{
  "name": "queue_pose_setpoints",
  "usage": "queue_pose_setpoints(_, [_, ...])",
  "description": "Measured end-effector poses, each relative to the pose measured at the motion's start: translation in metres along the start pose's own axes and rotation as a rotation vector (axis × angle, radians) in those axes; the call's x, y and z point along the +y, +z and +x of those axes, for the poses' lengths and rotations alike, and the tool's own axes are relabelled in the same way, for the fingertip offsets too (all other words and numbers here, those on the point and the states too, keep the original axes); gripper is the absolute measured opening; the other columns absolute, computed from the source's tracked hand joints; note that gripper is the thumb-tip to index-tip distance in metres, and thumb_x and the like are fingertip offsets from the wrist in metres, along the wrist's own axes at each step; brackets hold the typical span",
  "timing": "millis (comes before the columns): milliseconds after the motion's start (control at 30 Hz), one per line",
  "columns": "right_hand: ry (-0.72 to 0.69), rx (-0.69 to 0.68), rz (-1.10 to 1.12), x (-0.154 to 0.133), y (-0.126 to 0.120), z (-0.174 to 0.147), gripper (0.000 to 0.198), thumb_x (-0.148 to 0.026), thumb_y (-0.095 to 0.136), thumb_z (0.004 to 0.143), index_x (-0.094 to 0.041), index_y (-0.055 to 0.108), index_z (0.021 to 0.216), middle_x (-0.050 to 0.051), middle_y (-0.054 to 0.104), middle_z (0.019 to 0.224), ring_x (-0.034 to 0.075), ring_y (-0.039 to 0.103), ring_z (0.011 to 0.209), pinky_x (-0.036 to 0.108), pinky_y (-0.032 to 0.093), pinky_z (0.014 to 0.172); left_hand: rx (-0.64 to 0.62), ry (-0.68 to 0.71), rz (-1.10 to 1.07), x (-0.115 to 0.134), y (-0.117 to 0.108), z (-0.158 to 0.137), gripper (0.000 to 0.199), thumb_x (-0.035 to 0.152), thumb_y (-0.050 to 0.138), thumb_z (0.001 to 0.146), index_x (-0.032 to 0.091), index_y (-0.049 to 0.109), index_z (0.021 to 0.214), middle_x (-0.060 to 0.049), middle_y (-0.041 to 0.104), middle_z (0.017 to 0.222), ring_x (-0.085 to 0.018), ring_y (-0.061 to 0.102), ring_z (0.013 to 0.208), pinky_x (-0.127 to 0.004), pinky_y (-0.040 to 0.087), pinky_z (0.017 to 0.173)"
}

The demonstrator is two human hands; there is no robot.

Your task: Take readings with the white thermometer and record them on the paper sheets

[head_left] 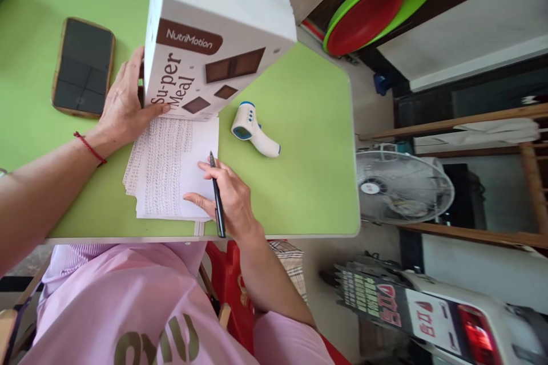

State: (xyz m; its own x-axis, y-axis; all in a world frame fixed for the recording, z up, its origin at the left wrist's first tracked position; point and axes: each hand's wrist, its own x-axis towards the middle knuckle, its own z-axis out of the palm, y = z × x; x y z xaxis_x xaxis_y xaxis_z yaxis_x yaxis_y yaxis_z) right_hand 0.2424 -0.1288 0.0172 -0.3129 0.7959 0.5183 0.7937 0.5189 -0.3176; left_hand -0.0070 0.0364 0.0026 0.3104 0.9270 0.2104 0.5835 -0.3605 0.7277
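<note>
My left hand (pixel 124 100) grips the lower left corner of a white box (pixel 240 17) printed "NutriMotion Su-per Meal". The thumb lies on the printed face and the fingers reach along its left side. Beneath the box's lower edge lies a stack of paper sheets (pixel 165 177) covered with rows of small handwriting, its right part blank. My right hand (pixel 229 194) is over the blank lower right part of the top sheet. A black pen (pixel 217 197) is held across its fingers, with thumb and forefinger spread apart.
A phone (pixel 83 67) lies left of the box. Right of the papers rests a white and blue infrared thermometer (pixel 254 130) on the green table (pixel 308 182). Beyond the table are a standing fan (pixel 398 187), green and red basins (pixel 368 17) and a scooter (pixel 428 313).
</note>
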Motion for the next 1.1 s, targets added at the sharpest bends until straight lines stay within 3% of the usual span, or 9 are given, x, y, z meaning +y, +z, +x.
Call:
queue_pose_setpoints(133, [-0.045, -0.036, -0.071, 0.003, 0.015, -0.009, 0.039, -0.056, 0.075, 0.097, -0.022, 0.059, 0.108, 0.022, 0.081, 0.127, 0.034, 0.078, 0.124, 0.049, 0.067, 0.1, 0.048, -0.047, 0.007, 0.009, -0.004, 0.0, 0.095, 0.055, 0.069, 0.089, 0.016, 0.031, 0.167, -0.011, 0.052, 0.162, -0.038, 0.046, 0.15, -0.06, 0.038, 0.128])
queue_pose_setpoints(367, [0.0, -0.094, -0.132, 0.01, 0.021, 0.0, 0.035, -0.052, 0.076, 0.096, -0.022, 0.064, 0.108, 0.02, 0.08, 0.131, 0.035, 0.075, 0.13, 0.049, 0.065, 0.103, 0.046, 0.058, -0.012, 0.015, -0.005, -0.002, 0.085, 0.054, 0.069, 0.089, 0.023, 0.039, 0.161, -0.009, 0.051, 0.165, -0.039, 0.046, 0.15, -0.062, 0.037, 0.129])
queue_pose_setpoints(467, [-0.005, -0.142, -0.113, 0.015, 0.02, 0.001, 0.035, -0.052, 0.077, 0.096, -0.022, 0.065, 0.108, 0.02, 0.08, 0.13, 0.034, 0.074, 0.132, 0.05, 0.064, 0.106, 0.007, 0.059, -0.013, 0.008, -0.001, -0.001, 0.086, 0.055, 0.067, 0.09, 0.022, 0.035, 0.164, -0.009, 0.046, 0.168, -0.04, 0.045, 0.152, -0.061, 0.039, 0.129])
queue_pose_setpoints(700, [0.012, -0.214, -0.12, 0.033, 0.013, 0.006, 0.037, -0.054, 0.066, 0.103, -0.02, 0.068, 0.118, 0.02, 0.076, 0.139, 0.034, 0.072, 0.135, 0.061, 0.053, 0.119, -0.033, 0.152, -0.059, -0.023, 0.01, 0.006, 0.095, 0.075, 0.057, 0.095, 0.021, 0.026, 0.167, -0.012, 0.031, 0.178, -0.04, 0.028, 0.166, -0.058, 0.026, 0.139])
queue_pose_setpoints(767, [0.02, -0.16, -0.045, 0.033, 0.007, 0.015, 0.039, -0.054, 0.058, 0.108, -0.02, 0.07, 0.123, 0.017, 0.079, 0.133, 0.031, 0.075, 0.128, 0.057, 0.057, 0.114, -0.049, 0.181, -0.062, -0.03, 0.014, 0.007, 0.1, 0.078, 0.054, 0.096, 0.018, 0.02, 0.169, -0.015, 0.023, 0.18, -0.041, 0.022, 0.168, -0.059, 0.023, 0.139])
queue_pose_setpoints(833, [0.048, -0.054, 0.126, 0.028, 0.002, 0.027, 0.043, -0.053, 0.049, 0.112, -0.02, 0.072, 0.129, 0.014, 0.081, 0.122, 0.025, 0.078, 0.11, 0.047, 0.065, 0.097, -0.057, 0.197, -0.065, -0.032, 0.018, 0.007, 0.109, 0.08, 0.056, 0.094, 0.015, 0.013, 0.17, -0.018, 0.018, 0.181, -0.043, 0.017, 0.169, -0.061, 0.021, 0.139])
queue_pose_setpoints(933, [0.136, 0.094, 0.436, 0.019, 0.004, 0.044, 0.042, -0.047, 0.044, 0.113, -0.023, 0.076, 0.123, 0.005, 0.077, 0.096, 0.018, 0.074, 0.083, 0.037, 0.064, 0.075, -0.007, 0.173, -0.053, -0.024, 0.019, 0.004, 0.134, 0.081, 0.074, 0.079, 0.013, 0.004, 0.171, -0.02, 0.016, 0.18, -0.051, 0.022, 0.165, -0.07, 0.023, 0.135])
queue_pose_setpoints(1000, [0.222, 0.141, 0.569, 0.019, 0.016, 0.05, 0.04, -0.045, 0.045, 0.112, -0.024, 0.078, 0.109, 0.001, 0.071, 0.082, 0.016, 0.07, 0.074, 0.035, 0.062, 0.071, -0.021, 0.121, -0.019, -0.012, 0.015, 0.0, 0.131, 0.06, 0.087, 0.073, 0.016, 0.013, 0.171, -0.021, 0.026, 0.178, -0.053, 0.038, 0.157, -0.07, 0.032, 0.131])
queue_pose_setpoints(1100, [0.403, 0.216, 0.651, 0.029, 0.043, 0.048, 0.035, -0.05, 0.052, 0.106, -0.024, 0.073, 0.099, -0.001, 0.065, 0.075, 0.014, 0.065, 0.065, 0.032, 0.058, 0.064, -0.061, 0.052, 0.013, 0.004, 0.008, -0.003, 0.116, 0.037, 0.088, 0.066, 0.014, 0.03, 0.164, -0.023, 0.037, 0.172, -0.052, 0.049, 0.149, -0.065, 0.038, 0.129])
